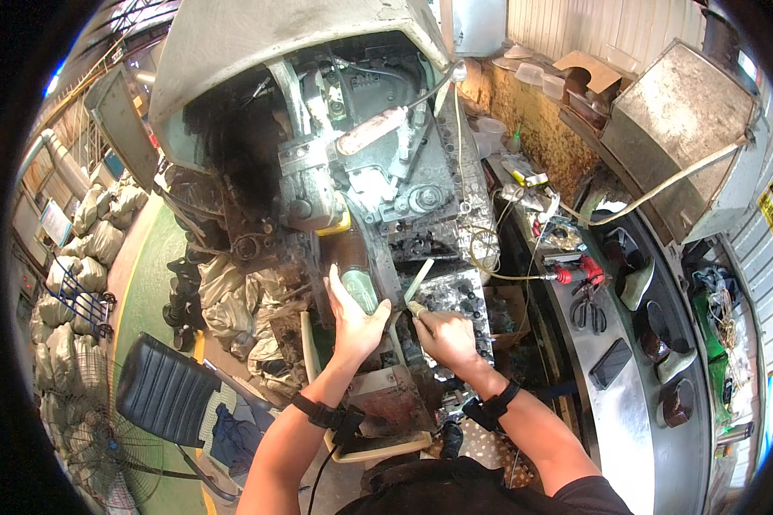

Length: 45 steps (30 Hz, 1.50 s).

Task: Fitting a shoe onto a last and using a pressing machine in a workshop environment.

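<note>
My left hand [356, 319] is cupped around the near end of a shoe-shaped piece [361, 287], its fingers and thumb on either side. That piece is dark brown at the far end and pale green at the near end. It lies in the middle of a dark, greasy machine [318, 184], under a lit metal part with a yellow edge [339, 221]. Just to the right, my right hand [447, 336] is closed around a short, pale stick-like tool [419, 279] pointing up and away. Its gripped end is hidden in the fingers.
A steel bench [614, 412] on the right bears black scissors [587, 314], a red air tool [580, 273], a phone [610, 364] and shoe uppers [677, 403]. At left stand a black chair [167, 386], a wire fan [103, 438] and pale sacks [232, 300].
</note>
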Available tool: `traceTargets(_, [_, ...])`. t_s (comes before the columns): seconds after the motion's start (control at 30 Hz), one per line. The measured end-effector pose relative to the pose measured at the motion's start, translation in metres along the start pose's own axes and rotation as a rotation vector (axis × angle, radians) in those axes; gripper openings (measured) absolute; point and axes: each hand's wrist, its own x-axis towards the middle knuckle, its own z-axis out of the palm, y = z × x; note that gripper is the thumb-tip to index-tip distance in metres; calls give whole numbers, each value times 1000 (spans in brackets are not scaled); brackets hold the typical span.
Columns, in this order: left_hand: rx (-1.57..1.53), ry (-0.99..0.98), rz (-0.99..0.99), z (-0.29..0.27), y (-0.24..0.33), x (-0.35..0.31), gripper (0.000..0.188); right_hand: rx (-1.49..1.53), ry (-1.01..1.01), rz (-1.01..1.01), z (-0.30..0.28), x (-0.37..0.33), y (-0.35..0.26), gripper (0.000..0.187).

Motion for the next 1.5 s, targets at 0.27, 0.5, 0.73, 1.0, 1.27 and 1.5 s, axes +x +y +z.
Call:
traceTargets(0.27, [-3, 2, 0, 1, -1, 0, 111, 9, 14, 8, 2, 0, 2, 21])
traceTargets(0.5, [75, 49, 14, 3, -3, -1, 108, -36, 6, -2, 0, 0, 0, 19])
traceTargets(0.73, [73, 45, 24, 2, -2, -1, 108, -71, -16, -15, -5, 2, -2, 10])
traceTargets(1.0, [6, 20, 15, 1, -1, -1, 108, -68, -36, -17, -3, 3, 0, 8])
traceTargets(1.27, [23, 41, 83, -1, -6, 0, 108, -57, -29, 122, -6, 10, -11, 13])
traceTargets(1.5, [-803, -27, -444, -44, -3, 15, 57, 372, -371, 273, -15, 66, -89, 116])
